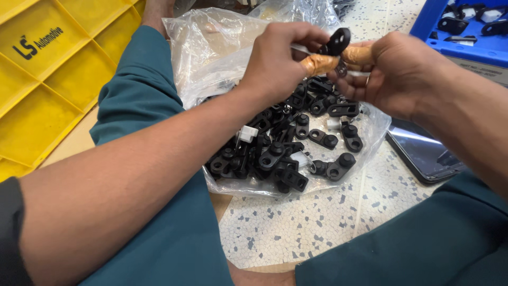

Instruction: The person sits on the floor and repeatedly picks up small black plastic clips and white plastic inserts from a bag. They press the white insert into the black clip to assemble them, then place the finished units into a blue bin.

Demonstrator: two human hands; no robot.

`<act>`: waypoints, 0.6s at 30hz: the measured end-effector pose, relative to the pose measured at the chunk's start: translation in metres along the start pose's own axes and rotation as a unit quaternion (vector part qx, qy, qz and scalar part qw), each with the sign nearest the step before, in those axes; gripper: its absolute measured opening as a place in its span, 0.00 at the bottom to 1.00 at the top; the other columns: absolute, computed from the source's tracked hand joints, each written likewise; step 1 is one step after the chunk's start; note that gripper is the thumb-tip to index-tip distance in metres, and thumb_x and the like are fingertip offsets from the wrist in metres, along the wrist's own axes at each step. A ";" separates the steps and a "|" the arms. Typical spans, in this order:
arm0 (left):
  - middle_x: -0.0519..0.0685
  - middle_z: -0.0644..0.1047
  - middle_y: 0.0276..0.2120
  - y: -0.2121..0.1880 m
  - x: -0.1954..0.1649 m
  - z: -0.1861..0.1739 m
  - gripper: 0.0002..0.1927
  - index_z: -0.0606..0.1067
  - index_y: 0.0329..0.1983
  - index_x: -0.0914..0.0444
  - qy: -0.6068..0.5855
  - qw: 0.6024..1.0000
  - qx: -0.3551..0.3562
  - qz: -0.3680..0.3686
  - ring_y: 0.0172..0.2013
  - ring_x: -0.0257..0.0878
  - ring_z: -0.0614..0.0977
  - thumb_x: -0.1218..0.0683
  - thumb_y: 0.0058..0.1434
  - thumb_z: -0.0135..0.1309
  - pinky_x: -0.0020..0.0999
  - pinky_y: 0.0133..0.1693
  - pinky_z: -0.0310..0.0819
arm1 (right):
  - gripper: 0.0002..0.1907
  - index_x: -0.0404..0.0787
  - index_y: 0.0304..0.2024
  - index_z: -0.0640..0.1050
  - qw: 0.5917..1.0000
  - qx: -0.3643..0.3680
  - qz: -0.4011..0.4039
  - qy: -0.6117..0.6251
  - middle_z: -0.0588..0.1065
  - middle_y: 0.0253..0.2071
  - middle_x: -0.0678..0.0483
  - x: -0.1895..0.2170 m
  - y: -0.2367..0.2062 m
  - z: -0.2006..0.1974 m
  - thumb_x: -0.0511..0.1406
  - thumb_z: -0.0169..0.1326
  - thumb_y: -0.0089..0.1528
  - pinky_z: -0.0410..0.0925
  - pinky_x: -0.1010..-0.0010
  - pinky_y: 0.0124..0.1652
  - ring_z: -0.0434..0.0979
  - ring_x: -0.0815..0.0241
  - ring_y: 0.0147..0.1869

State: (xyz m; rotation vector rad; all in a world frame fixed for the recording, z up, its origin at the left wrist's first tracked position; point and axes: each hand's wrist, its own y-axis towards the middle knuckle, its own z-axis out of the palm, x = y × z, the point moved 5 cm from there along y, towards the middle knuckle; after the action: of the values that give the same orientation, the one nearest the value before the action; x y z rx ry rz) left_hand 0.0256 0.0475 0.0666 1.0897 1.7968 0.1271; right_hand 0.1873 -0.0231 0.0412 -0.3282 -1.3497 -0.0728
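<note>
A small black plastic clip is pinched between both hands, raised above the open clear plastic bag. Left hand: fingers closed together on the clip, thumb wrapped in tan tape. Right hand: fingers curled shut against the same clip, a taped finger pressed to it. A heap of matching black clips is seen in the bag on the speckled floor. Yellow crate noted at left, blue tray at upper right, dark phone beside the right forearm.
</note>
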 end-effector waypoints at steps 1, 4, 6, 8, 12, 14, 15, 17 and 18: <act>0.53 0.82 0.42 0.000 0.005 0.003 0.15 0.79 0.47 0.69 -0.049 0.997 0.007 -0.055 0.44 0.41 0.87 0.66 0.55 0.61 0.30 0.42 0.90 | 0.13 0.30 0.50 0.79 0.998 -0.001 -0.051 -0.048 0.78 0.44 0.44 0.003 -0.001 -0.001 0.28 0.46 0.66 0.76 0.77 0.38 0.79 0.61 0.42; 0.62 0.78 0.41 -0.014 0.034 0.023 0.11 0.71 0.46 0.76 -0.435 0.802 0.004 -0.410 0.42 0.48 0.85 0.61 0.72 0.42 0.31 0.45 0.88 | 0.14 0.32 0.51 0.81 0.966 -0.004 -0.200 -0.163 0.81 0.44 0.46 0.014 -0.007 0.002 0.26 0.55 0.63 0.76 0.78 0.37 0.81 0.63 0.42; 0.62 0.77 0.41 -0.011 0.033 0.028 0.11 0.72 0.46 0.78 -0.505 0.751 0.010 -0.426 0.41 0.46 0.85 0.62 0.69 0.47 0.29 0.44 0.88 | 0.15 0.34 0.52 0.81 0.929 -0.019 -0.277 -0.244 0.81 0.43 0.46 0.020 -0.015 0.008 0.26 0.58 0.62 0.75 0.78 0.36 0.82 0.65 0.40; 0.62 0.77 0.42 -0.006 0.031 0.029 0.11 0.73 0.47 0.79 -0.508 0.755 0.029 -0.414 0.40 0.44 0.85 0.63 0.68 0.51 0.28 0.43 0.88 | 0.14 0.36 0.51 0.81 0.879 -0.048 -0.333 -0.338 0.80 0.40 0.47 0.027 -0.025 0.014 0.28 0.60 0.62 0.75 0.76 0.34 0.81 0.66 0.37; 0.60 0.81 0.42 0.007 0.025 0.017 0.13 0.77 0.50 0.77 -0.308 0.904 0.049 -0.294 0.36 0.42 0.87 0.66 0.63 0.52 0.28 0.39 0.91 | 0.11 0.36 0.46 0.84 0.908 -0.096 -0.278 -0.297 0.82 0.36 0.46 0.032 -0.027 0.017 0.26 0.58 0.62 0.71 0.74 0.30 0.79 0.65 0.34; 0.59 0.82 0.43 0.010 0.022 0.012 0.16 0.77 0.52 0.75 -0.218 0.950 0.038 -0.222 0.37 0.40 0.88 0.67 0.61 0.52 0.28 0.39 0.92 | 0.17 0.36 0.44 0.86 0.956 -0.126 -0.183 -0.192 0.83 0.35 0.45 0.026 -0.020 0.017 0.21 0.50 0.59 0.71 0.73 0.28 0.80 0.63 0.31; 0.57 0.82 0.45 0.008 0.021 0.011 0.17 0.77 0.54 0.74 -0.205 0.959 0.034 -0.195 0.39 0.39 0.88 0.68 0.61 0.52 0.28 0.41 0.92 | 0.18 0.36 0.44 0.86 0.953 -0.123 -0.202 -0.192 0.83 0.36 0.46 0.026 -0.021 0.018 0.21 0.49 0.59 0.73 0.74 0.30 0.80 0.64 0.33; 0.55 0.81 0.46 0.005 0.024 0.012 0.18 0.76 0.56 0.73 -0.239 0.951 0.021 -0.192 0.43 0.39 0.86 0.68 0.62 0.52 0.29 0.44 0.91 | 0.20 0.35 0.46 0.85 0.946 -0.116 -0.233 -0.194 0.83 0.39 0.47 0.022 -0.024 0.018 0.21 0.48 0.58 0.75 0.76 0.32 0.82 0.64 0.35; 0.54 0.80 0.47 0.002 0.028 0.013 0.18 0.75 0.56 0.72 -0.285 0.934 0.013 -0.215 0.44 0.39 0.85 0.67 0.63 0.52 0.29 0.46 0.90 | 0.18 0.35 0.49 0.83 0.945 -0.091 -0.243 -0.197 0.82 0.41 0.48 0.021 -0.024 0.018 0.22 0.49 0.59 0.75 0.77 0.34 0.82 0.65 0.39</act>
State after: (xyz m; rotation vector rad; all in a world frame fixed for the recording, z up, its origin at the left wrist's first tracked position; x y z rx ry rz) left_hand 0.0342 0.0635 0.0419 0.6324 1.4569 -0.4395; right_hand 0.1686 -0.0386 0.0690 -0.1591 -1.8060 -0.5721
